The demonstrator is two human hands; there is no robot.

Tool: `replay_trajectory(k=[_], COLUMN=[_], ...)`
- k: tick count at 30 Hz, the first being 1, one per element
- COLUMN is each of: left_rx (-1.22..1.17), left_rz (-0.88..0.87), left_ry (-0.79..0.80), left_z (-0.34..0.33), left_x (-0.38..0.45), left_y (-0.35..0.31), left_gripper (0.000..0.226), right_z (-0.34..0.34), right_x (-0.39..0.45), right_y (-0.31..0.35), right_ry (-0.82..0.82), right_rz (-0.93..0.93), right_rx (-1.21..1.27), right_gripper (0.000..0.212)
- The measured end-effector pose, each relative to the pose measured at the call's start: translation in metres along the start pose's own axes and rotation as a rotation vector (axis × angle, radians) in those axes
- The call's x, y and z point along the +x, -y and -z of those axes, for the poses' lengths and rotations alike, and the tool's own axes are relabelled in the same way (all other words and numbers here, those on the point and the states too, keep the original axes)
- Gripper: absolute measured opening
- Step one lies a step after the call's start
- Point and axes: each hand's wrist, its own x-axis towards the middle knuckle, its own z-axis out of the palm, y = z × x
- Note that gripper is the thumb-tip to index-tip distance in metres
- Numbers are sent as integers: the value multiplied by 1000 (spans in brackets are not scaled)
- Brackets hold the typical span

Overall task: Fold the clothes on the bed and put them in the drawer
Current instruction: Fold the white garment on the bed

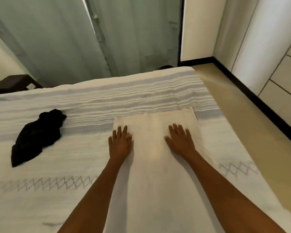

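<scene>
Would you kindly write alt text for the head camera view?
Both hands, left hand and right hand, press flat on a pale garment spread on a white bed. A crumpled black garment lies apart to the left.

A pale cream garment (155, 132) lies spread flat on the bed (57, 190), over its white cover with grey woven bands. The left hand (120, 142) and the right hand (181, 140) press down on it side by side, fingers straight, palms flat. A crumpled black garment (38, 136) lies well apart to the left. Green curtains (74, 34) hang behind; white drawers (286, 76) stand at right.
</scene>
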Motion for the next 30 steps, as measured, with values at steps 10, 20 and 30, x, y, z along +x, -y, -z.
replay_trajectory(k=[10,20,30], left_rx=[116,224,79], left_rz=[-90,-150,61], left_ry=[44,2,126], left_z=[-21,-6,34], left_x=[67,48,-71], left_y=[44,23,80], left_gripper=[71,69,97], right_z=[-10,-7,-7], right_x=[92,70,-1], right_y=[-63,-12,36], right_ry=[-139,2,-63], right_rz=[-173,159,-6], right_rx=[-143,-73,-79], right_gripper=[83,87,89])
